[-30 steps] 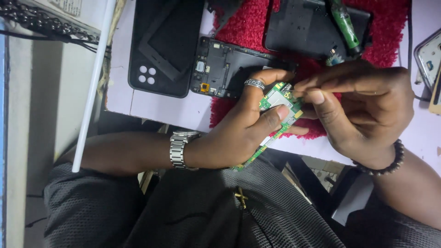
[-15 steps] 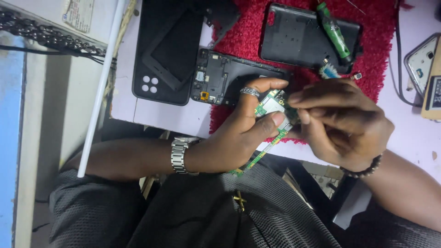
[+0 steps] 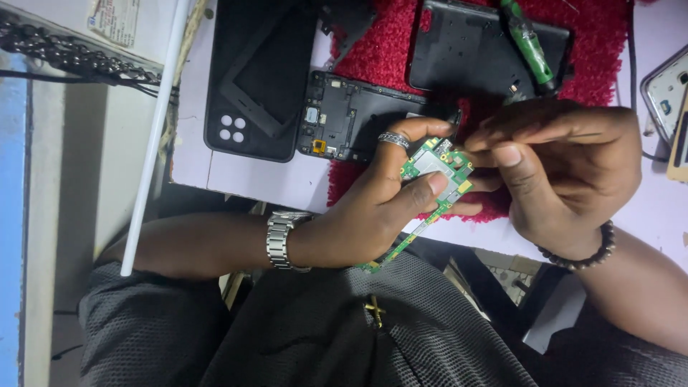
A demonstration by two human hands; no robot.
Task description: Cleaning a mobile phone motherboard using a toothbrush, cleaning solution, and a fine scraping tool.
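My left hand (image 3: 373,208), with a metal watch and a ring, holds a long green circuit board (image 3: 437,168) between thumb and fingers, just above the table's near edge. My right hand (image 3: 566,172), wearing a bead bracelet, has its fingertips pinched at the board's upper right corner; whatever is between them is hidden. Just behind the hands, an opened black phone frame (image 3: 351,115) lies with its inner parts showing.
A black back cover with camera holes (image 3: 251,79) lies left of the frame. On the red mat (image 3: 380,50) sit another black cover (image 3: 466,50) and a green-handled screwdriver (image 3: 527,39). A white rod (image 3: 154,136) slants at the left; another phone (image 3: 666,86) lies at far right.
Both hands have stayed on the board and drifted slightly left and up in view. The right fingertips stay pinched at its upper end.
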